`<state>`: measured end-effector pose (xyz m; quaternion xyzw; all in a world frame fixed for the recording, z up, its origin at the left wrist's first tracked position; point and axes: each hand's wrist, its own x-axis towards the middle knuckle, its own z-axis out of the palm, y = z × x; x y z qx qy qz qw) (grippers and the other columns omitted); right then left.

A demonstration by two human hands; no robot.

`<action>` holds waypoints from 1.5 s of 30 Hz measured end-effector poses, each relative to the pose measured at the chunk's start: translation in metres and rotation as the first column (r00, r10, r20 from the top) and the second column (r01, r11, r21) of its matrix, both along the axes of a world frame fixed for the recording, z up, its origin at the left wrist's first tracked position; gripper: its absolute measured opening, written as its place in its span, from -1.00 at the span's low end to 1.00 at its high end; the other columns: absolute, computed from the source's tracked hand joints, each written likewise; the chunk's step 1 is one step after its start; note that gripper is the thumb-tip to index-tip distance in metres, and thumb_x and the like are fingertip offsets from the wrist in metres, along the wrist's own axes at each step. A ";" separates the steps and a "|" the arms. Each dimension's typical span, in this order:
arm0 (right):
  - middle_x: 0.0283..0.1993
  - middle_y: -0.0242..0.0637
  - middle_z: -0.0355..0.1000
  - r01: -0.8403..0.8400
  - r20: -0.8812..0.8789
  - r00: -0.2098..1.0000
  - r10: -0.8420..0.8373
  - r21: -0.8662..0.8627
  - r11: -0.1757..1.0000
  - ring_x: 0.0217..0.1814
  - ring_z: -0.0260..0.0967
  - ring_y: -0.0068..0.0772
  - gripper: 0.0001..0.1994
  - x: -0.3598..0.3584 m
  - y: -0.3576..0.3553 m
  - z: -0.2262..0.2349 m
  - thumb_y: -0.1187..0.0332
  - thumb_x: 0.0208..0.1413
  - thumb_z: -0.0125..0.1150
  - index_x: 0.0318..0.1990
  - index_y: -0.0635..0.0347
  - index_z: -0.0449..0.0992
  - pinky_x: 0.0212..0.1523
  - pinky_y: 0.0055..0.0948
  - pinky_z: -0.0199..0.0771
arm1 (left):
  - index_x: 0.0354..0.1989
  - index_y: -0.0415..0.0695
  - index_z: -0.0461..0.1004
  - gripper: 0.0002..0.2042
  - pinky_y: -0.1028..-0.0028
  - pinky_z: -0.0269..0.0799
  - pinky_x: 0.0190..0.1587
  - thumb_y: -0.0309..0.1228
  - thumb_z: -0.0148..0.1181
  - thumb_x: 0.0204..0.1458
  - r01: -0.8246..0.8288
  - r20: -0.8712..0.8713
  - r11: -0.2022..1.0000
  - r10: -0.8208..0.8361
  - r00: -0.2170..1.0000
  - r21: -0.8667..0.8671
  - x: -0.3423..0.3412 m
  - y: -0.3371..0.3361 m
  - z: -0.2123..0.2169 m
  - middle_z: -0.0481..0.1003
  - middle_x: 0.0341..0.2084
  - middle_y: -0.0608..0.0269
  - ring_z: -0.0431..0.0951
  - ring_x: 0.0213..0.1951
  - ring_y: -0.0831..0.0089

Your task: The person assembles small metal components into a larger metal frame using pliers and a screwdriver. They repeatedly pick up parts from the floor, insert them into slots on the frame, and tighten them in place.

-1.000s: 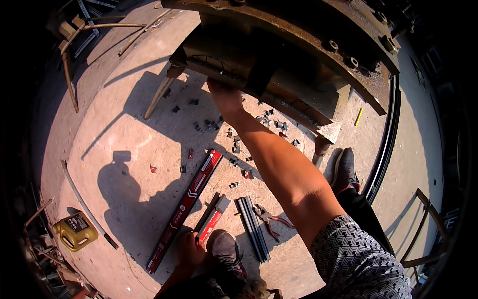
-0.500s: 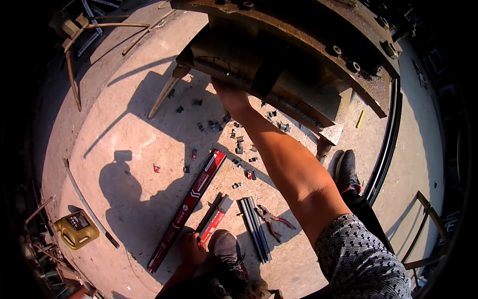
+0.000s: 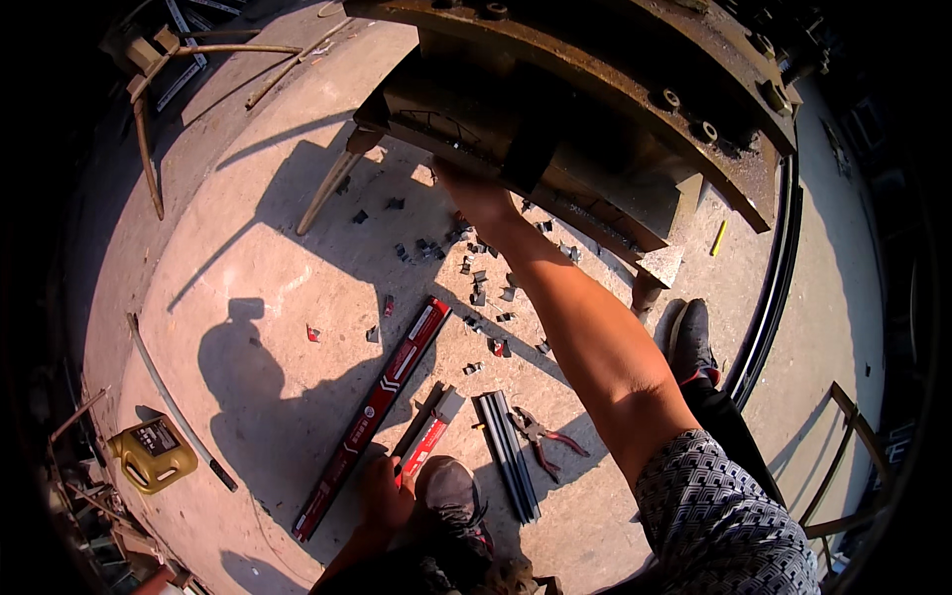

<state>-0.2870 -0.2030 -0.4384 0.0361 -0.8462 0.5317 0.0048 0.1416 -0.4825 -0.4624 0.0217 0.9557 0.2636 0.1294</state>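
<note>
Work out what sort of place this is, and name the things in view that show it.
Probably a metalworking shop or yard: a heavy brown metal frame stands over small cut scraps scattered on bare ground, with pliers lying nearby.

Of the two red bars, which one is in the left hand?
The shorter bar, whose far end shows grey, is in the left hand; the longer bar lies to its left.
</note>
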 end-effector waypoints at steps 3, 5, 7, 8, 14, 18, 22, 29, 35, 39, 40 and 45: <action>-0.12 -0.39 0.50 0.248 0.219 0.958 -0.186 -0.302 0.921 -0.06 0.37 -0.52 -0.70 0.033 0.010 0.011 0.20 0.25 0.26 -0.02 0.22 0.54 0.06 -0.44 0.38 | -0.06 -0.28 0.46 -0.70 0.07 0.43 -0.06 -0.45 0.22 0.03 -0.022 0.006 0.999 0.022 1.000 0.034 0.010 -0.004 -0.013 0.48 -0.21 -0.15 0.50 -0.11 -0.12; -0.17 -0.42 0.48 0.222 0.114 0.974 -0.194 -0.333 0.916 -0.14 0.33 -0.55 -0.74 0.039 0.015 0.015 0.24 0.22 0.29 -0.07 0.23 0.56 0.00 -0.46 0.36 | -0.05 -0.29 0.45 -0.70 0.07 0.43 -0.06 -0.46 0.20 0.04 -0.024 0.008 0.999 0.024 1.000 0.044 0.015 -0.012 -0.016 0.48 -0.20 -0.15 0.50 -0.10 -0.12; -0.20 -0.45 0.48 0.231 0.092 0.973 -0.212 -0.349 0.908 -0.17 0.31 -0.56 -0.76 0.045 0.018 0.018 0.26 0.21 0.31 -0.10 0.23 0.58 -0.04 -0.45 0.36 | -0.03 -0.29 0.45 -0.69 0.07 0.43 -0.04 -0.46 0.19 0.05 -0.010 0.018 1.000 0.010 1.000 0.025 0.016 -0.015 -0.012 0.48 -0.18 -0.15 0.50 -0.09 -0.13; -0.20 -0.45 0.48 0.253 0.124 0.967 -0.224 -0.350 0.902 -0.17 0.31 -0.56 -0.76 0.049 0.020 0.020 0.26 0.21 0.31 -0.11 0.23 0.58 -0.05 -0.44 0.37 | -0.02 -0.29 0.44 -0.68 0.08 0.43 -0.04 -0.46 0.18 0.05 -0.003 0.023 1.000 0.003 1.000 0.016 0.015 -0.016 -0.011 0.48 -0.17 -0.15 0.50 -0.09 -0.13; -0.24 -0.37 0.49 0.267 -0.054 0.956 -0.289 -0.257 0.929 -0.19 0.30 -0.50 -0.77 0.024 -0.005 0.007 0.29 0.19 0.23 -0.14 0.28 0.54 -0.09 -0.41 0.36 | 0.00 -0.28 0.43 -0.69 0.09 0.44 0.01 -0.47 0.20 0.07 -0.050 0.061 0.997 0.046 0.997 0.057 0.007 -0.015 -0.004 0.47 -0.15 -0.14 0.50 -0.06 -0.13; -0.32 -0.38 0.44 0.123 -0.314 0.935 -0.163 -0.145 0.982 -0.24 0.24 -0.47 -0.78 0.024 0.010 0.000 0.30 0.19 0.20 -0.15 0.28 0.54 -0.14 -0.40 0.34 | -0.02 -0.27 0.43 -0.71 0.12 0.43 0.00 -0.52 0.21 0.07 -0.046 0.010 0.999 0.046 0.999 0.014 0.000 -0.005 -0.001 0.47 -0.18 -0.13 0.50 -0.07 -0.11; -0.37 -0.37 0.30 0.141 -0.155 0.969 -0.190 -0.282 0.949 -0.25 0.26 -0.44 -0.86 0.037 0.010 0.017 0.37 0.20 0.14 -0.21 0.25 0.40 -0.11 -0.42 0.33 | 0.01 -0.29 0.42 -0.70 0.11 0.42 -0.01 -0.49 0.19 0.11 0.006 0.005 1.000 -0.006 1.000 0.014 0.001 -0.006 -0.011 0.46 -0.17 -0.12 0.48 -0.07 -0.09; -0.35 -0.40 0.35 -0.037 -0.412 0.895 -0.168 -0.446 0.894 -0.24 0.24 -0.54 -0.86 0.011 0.002 -0.003 0.43 0.13 0.12 -0.21 0.30 0.43 -0.19 -0.45 0.31 | 0.04 -0.33 0.41 -0.67 0.11 0.40 0.06 -0.46 0.20 0.14 0.045 0.035 0.999 -0.045 0.998 0.010 -0.002 0.003 -0.014 0.48 -0.09 -0.16 0.48 -0.01 -0.11; -0.52 -0.29 0.52 0.246 0.216 0.951 -0.221 -0.095 0.965 -0.55 0.31 -0.30 -0.77 0.098 0.036 -0.028 0.10 0.17 0.23 -0.38 0.03 0.56 -0.43 -0.18 0.33 | 0.05 -0.32 0.42 -0.67 0.12 0.40 0.08 -0.45 0.18 0.14 0.045 0.042 0.999 -0.044 0.998 -0.021 -0.001 0.007 -0.012 0.46 -0.08 -0.16 0.47 -0.01 -0.11; -0.53 -0.29 0.48 0.179 0.475 0.863 -0.173 0.033 0.983 -0.44 0.38 -0.50 -0.59 0.215 0.051 -0.040 0.02 0.16 0.23 -0.36 0.27 0.56 -0.27 -0.36 0.48 | 0.05 -0.31 0.41 -0.68 0.12 0.40 0.06 -0.45 0.17 0.15 0.003 0.066 1.000 -0.004 0.998 0.003 -0.001 0.007 -0.009 0.43 -0.09 -0.15 0.46 -0.01 -0.10; -0.49 -0.21 0.52 0.217 0.449 0.867 -0.216 0.050 0.975 -0.41 0.45 -0.37 -0.62 0.246 0.059 -0.049 0.05 0.16 0.23 -0.33 0.27 0.55 -0.23 -0.31 0.50 | 0.05 -0.30 0.41 -0.68 0.12 0.40 0.06 -0.44 0.17 0.16 -0.006 0.066 1.000 0.005 0.998 0.016 -0.001 0.008 -0.009 0.43 -0.09 -0.15 0.46 -0.01 -0.10; -0.27 0.20 0.52 0.092 0.589 0.688 -0.425 0.510 0.855 -0.16 0.48 0.35 -0.64 0.364 0.081 -0.046 0.14 0.18 0.20 -0.17 0.33 0.42 -0.13 0.07 0.45 | 0.07 -0.30 0.40 -0.66 0.13 0.42 0.06 -0.42 0.18 0.15 0.043 0.065 0.998 -0.040 0.997 -0.041 -0.003 0.009 -0.008 0.42 -0.06 -0.14 0.46 0.01 -0.08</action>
